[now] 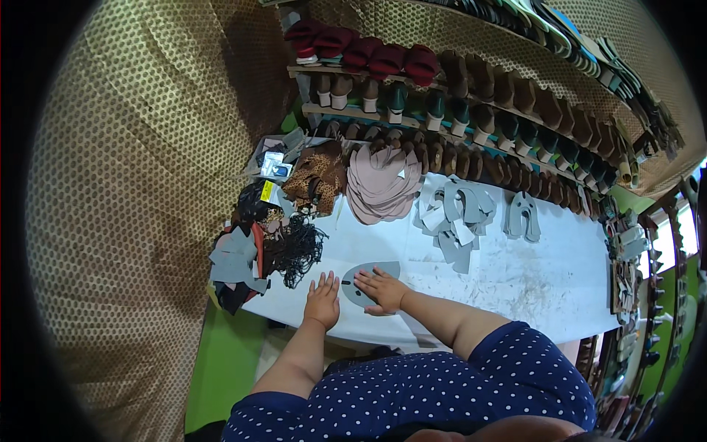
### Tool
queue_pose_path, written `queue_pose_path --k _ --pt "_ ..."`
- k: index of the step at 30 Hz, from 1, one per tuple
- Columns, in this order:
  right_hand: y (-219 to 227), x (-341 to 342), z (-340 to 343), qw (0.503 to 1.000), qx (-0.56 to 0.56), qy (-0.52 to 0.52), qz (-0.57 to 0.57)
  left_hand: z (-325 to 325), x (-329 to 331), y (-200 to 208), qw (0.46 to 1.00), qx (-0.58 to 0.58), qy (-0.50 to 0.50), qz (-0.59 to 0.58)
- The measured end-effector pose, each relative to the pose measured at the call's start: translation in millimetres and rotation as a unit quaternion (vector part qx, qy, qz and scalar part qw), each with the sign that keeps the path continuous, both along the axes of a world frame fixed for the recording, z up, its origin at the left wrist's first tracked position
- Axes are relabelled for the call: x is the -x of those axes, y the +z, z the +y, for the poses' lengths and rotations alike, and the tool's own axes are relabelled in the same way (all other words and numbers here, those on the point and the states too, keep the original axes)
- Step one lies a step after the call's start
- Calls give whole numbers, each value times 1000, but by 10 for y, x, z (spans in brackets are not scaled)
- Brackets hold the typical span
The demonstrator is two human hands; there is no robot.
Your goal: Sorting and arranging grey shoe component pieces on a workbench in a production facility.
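Note:
A grey, rounded shoe-pattern piece (386, 271) with small dark slots lies flat near the front edge of the white-covered table (353, 243). My right hand (380, 289) rests on this piece with its fingers spread, hiding part of its middle. Just left of the piece, my left hand (322, 300) lies palm down on the table with fingers stretched out and nothing in it. Beyond both hands sits a stack of pinkish-beige cut pieces (379, 188). More grey cut pieces (458, 214) are scattered to the right of that stack.
Leather scraps and black fringe (300, 247) crowd the table's left end. A small grey U-shaped stack (523, 217) lies farther right. Behind the table, shelves hold shoe lasts (479, 121), heels and dark red slippers (383, 59). A patterned gold curtain (140, 184) hangs at left.

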State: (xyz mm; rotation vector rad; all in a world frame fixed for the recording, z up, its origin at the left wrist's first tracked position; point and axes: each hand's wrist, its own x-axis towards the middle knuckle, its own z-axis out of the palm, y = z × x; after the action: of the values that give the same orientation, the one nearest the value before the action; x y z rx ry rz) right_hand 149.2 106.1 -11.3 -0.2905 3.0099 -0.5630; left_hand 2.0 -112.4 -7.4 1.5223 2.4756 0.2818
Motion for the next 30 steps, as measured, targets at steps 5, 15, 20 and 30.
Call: queue_pose_path --k 5,15,20,30 --pt "-43 -14 -14 1000 -3 -8 20 1 10 -2 1000 -1 -1 0" --pt "-48 7 -19 998 -11 -50 21 13 -3 26 1000 1 -1 -2" --pt "-38 -23 4 999 10 5 32 -1 -5 24 1000 -3 1 -2" --pt "-43 -47 23 996 37 61 51 2 -3 0 1000 -6 -3 0"
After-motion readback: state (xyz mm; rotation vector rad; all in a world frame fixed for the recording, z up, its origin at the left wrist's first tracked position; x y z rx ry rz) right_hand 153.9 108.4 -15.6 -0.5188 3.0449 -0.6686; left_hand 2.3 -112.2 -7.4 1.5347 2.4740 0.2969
